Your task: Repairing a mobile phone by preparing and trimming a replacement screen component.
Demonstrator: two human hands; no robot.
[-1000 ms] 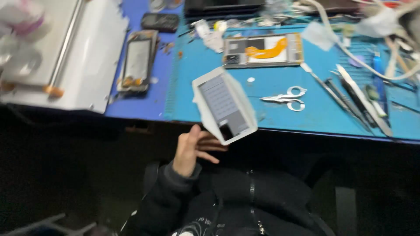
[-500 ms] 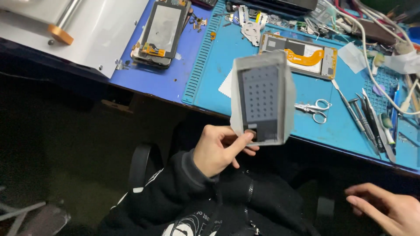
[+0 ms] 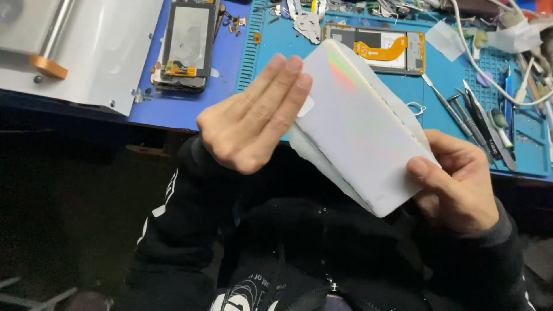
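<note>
White panel (image 3: 360,129) over bench edge | right hand (image 3: 458,184) pinches corner; left hand (image 3: 253,118) flat, fingers extended

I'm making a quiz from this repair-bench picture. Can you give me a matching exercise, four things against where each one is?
Things:
1. white flat package
2. dark phone screen
3. opened phone with orange cable
4. left hand

Places:
A. lying on the light blue mat
B. held between both hands
C. on the dark blue surface, left of the mat
D. fingers flat on the package's upper left end

Pairs: 1-B, 2-C, 3-A, 4-D
</note>
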